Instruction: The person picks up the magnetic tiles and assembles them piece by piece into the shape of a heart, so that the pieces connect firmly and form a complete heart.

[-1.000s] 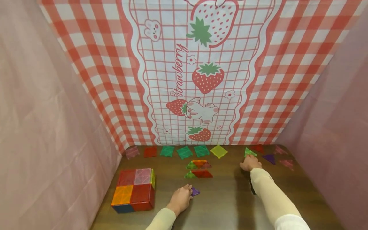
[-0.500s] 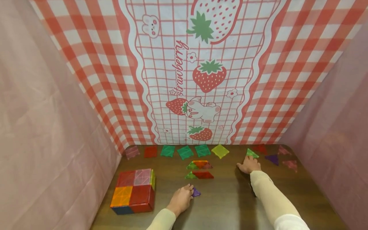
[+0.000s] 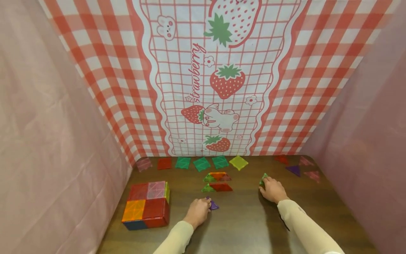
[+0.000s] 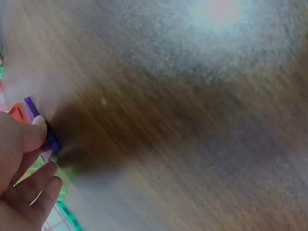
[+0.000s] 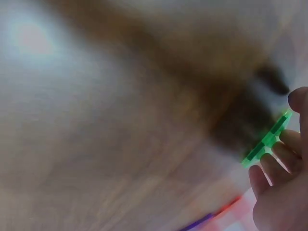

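- Using the front green-and-red strip (image 3: 217, 187) as my landmark, I find the block of coloured tiles (image 3: 146, 205) well to its left, with red, pink and orange squares on top.
- Behind the strip and well to its left, my head view gives me a pink square (image 3: 144, 164), then a red square (image 3: 164, 163).
- Three teal squares (image 3: 201, 164) continue that row, farther back than the strip.
- The left hand (image 3: 198, 211), in front of the strip and slightly left, pinches a purple triangular tile (image 3: 214, 205) (my left wrist view shows the thumb on it); the tile is just in front of the strip.
- Right behind the strip is a rear strip (image 3: 217, 176) with green and orange pieces.
- A yellow square (image 3: 239, 162) is back and right of the strip.
- The right hand (image 3: 273, 190), right of the strip and apart from it, grips a green triangular tile (image 5: 266, 138), fingers behind it.
- Farther right and behind the strip, I see a red triangle (image 3: 281, 159), an indigo triangle (image 3: 293, 170) and two pink triangles (image 3: 313, 176).
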Demonstrator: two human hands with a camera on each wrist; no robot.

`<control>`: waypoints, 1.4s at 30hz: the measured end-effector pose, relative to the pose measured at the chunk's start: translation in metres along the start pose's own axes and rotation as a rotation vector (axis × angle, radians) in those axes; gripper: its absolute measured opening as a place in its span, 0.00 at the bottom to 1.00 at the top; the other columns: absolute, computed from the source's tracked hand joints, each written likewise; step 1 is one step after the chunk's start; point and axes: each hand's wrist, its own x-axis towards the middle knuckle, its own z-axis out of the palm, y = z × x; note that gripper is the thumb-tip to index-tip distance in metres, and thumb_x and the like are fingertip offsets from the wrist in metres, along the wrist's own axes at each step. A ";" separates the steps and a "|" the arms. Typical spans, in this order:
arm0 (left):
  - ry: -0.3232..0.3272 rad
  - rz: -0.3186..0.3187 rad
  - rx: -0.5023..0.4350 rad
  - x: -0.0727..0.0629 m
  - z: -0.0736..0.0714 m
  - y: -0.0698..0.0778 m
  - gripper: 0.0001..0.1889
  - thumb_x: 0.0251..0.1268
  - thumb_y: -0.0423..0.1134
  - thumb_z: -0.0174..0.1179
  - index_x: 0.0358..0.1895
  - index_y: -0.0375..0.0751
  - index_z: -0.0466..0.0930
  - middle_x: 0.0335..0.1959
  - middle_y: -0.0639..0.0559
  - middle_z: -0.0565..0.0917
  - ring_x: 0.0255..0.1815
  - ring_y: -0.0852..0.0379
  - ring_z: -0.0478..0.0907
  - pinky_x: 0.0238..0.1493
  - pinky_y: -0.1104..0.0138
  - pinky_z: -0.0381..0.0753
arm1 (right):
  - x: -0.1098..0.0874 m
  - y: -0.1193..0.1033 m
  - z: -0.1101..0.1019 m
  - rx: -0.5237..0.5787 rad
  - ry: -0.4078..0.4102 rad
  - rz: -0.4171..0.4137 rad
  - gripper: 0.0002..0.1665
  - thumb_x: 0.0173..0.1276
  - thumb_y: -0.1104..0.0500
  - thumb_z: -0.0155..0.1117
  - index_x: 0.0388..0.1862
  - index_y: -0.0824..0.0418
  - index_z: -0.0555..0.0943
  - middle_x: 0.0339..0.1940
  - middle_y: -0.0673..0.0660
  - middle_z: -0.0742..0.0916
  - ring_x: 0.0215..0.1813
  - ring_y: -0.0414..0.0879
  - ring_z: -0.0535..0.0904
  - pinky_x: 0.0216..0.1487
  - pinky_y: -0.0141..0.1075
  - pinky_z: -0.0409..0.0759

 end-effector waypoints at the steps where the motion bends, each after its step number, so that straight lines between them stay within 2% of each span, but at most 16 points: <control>1: 0.014 0.003 0.008 -0.001 0.000 0.000 0.08 0.56 0.42 0.73 0.40 0.50 0.91 0.50 0.58 0.89 0.46 0.60 0.88 0.41 0.66 0.83 | -0.005 -0.006 0.000 0.006 -0.006 -0.025 0.26 0.67 0.54 0.66 0.56 0.73 0.79 0.57 0.72 0.82 0.55 0.70 0.81 0.53 0.63 0.78; 3: 0.041 0.006 0.018 -0.001 0.000 0.000 0.07 0.56 0.40 0.73 0.38 0.50 0.91 0.49 0.58 0.90 0.43 0.60 0.88 0.39 0.66 0.83 | -0.015 -0.018 0.001 0.017 -0.010 -0.059 0.28 0.67 0.55 0.66 0.59 0.72 0.79 0.59 0.73 0.82 0.58 0.70 0.80 0.56 0.63 0.77; 7: 0.071 0.004 0.031 -0.001 0.001 0.002 0.05 0.56 0.38 0.72 0.36 0.49 0.90 0.48 0.59 0.90 0.39 0.60 0.88 0.40 0.66 0.84 | -0.036 -0.044 0.000 0.042 -0.032 -0.075 0.28 0.68 0.55 0.66 0.64 0.67 0.79 0.62 0.72 0.80 0.61 0.70 0.77 0.59 0.63 0.76; 12: 0.065 -0.022 0.007 -0.004 0.001 0.009 0.04 0.57 0.34 0.70 0.34 0.49 0.90 0.48 0.59 0.90 0.38 0.59 0.88 0.41 0.65 0.83 | -0.057 -0.074 0.004 0.057 -0.045 -0.134 0.28 0.68 0.54 0.68 0.65 0.63 0.79 0.62 0.68 0.80 0.62 0.66 0.77 0.59 0.61 0.76; 15: 0.057 -0.019 0.013 -0.006 0.002 0.010 0.07 0.54 0.31 0.69 0.33 0.49 0.90 0.47 0.60 0.90 0.39 0.59 0.88 0.40 0.66 0.83 | -0.061 -0.091 0.011 0.076 -0.036 -0.180 0.28 0.68 0.54 0.68 0.64 0.63 0.79 0.62 0.66 0.81 0.63 0.64 0.77 0.60 0.59 0.76; 18: 0.037 -0.011 0.019 -0.006 0.001 0.011 0.10 0.55 0.31 0.68 0.37 0.49 0.91 0.48 0.60 0.90 0.41 0.59 0.88 0.40 0.66 0.83 | -0.063 -0.104 0.016 0.092 -0.027 -0.209 0.26 0.69 0.54 0.68 0.62 0.63 0.79 0.62 0.64 0.82 0.64 0.62 0.77 0.60 0.58 0.76; 21: 0.031 -0.014 -0.016 -0.004 -0.001 0.012 0.09 0.62 0.33 0.66 0.42 0.47 0.92 0.47 0.58 0.90 0.41 0.58 0.88 0.41 0.65 0.83 | -0.063 -0.118 0.017 0.096 -0.017 -0.242 0.25 0.68 0.54 0.67 0.61 0.62 0.80 0.61 0.62 0.82 0.64 0.61 0.77 0.60 0.58 0.75; 25: 0.046 -0.020 -0.044 -0.005 -0.003 0.013 0.09 0.65 0.34 0.65 0.44 0.47 0.92 0.47 0.58 0.90 0.40 0.57 0.89 0.40 0.66 0.85 | -0.064 -0.137 0.017 0.101 -0.008 -0.301 0.25 0.67 0.54 0.68 0.60 0.62 0.81 0.61 0.62 0.83 0.64 0.61 0.77 0.61 0.59 0.76; 29: 0.036 -0.016 -0.050 -0.003 -0.003 0.017 0.09 0.60 0.33 0.68 0.41 0.48 0.92 0.48 0.60 0.90 0.41 0.58 0.89 0.41 0.66 0.85 | -0.065 -0.151 0.017 0.124 -0.035 -0.344 0.27 0.66 0.54 0.67 0.62 0.62 0.79 0.64 0.63 0.82 0.68 0.63 0.75 0.64 0.60 0.74; 33: -0.023 -0.005 -0.083 0.000 -0.002 0.023 0.08 0.61 0.38 0.69 0.43 0.46 0.91 0.51 0.57 0.89 0.45 0.55 0.88 0.46 0.64 0.85 | -0.065 -0.160 0.018 0.159 -0.056 -0.386 0.30 0.65 0.54 0.67 0.64 0.66 0.78 0.66 0.66 0.80 0.71 0.66 0.73 0.66 0.61 0.72; 36: -0.064 -0.018 -0.109 0.001 -0.002 0.027 0.13 0.66 0.44 0.67 0.51 0.46 0.89 0.55 0.54 0.87 0.48 0.53 0.86 0.49 0.62 0.83 | -0.064 -0.163 0.018 0.168 -0.069 -0.385 0.31 0.65 0.55 0.67 0.65 0.66 0.77 0.67 0.67 0.79 0.72 0.66 0.72 0.66 0.62 0.72; 40: -0.084 -0.064 -0.110 -0.001 0.001 0.028 0.18 0.69 0.48 0.65 0.59 0.50 0.85 0.61 0.54 0.83 0.52 0.52 0.82 0.50 0.61 0.82 | -0.062 -0.164 0.019 0.160 -0.114 -0.356 0.32 0.67 0.53 0.66 0.68 0.61 0.76 0.71 0.64 0.77 0.75 0.63 0.69 0.68 0.61 0.70; 42: -0.091 -0.081 -0.099 -0.002 0.003 0.026 0.18 0.69 0.48 0.65 0.60 0.52 0.85 0.63 0.55 0.83 0.54 0.52 0.81 0.50 0.60 0.81 | -0.061 -0.164 0.019 0.154 -0.135 -0.355 0.32 0.68 0.52 0.65 0.70 0.59 0.75 0.72 0.63 0.76 0.76 0.62 0.68 0.69 0.60 0.70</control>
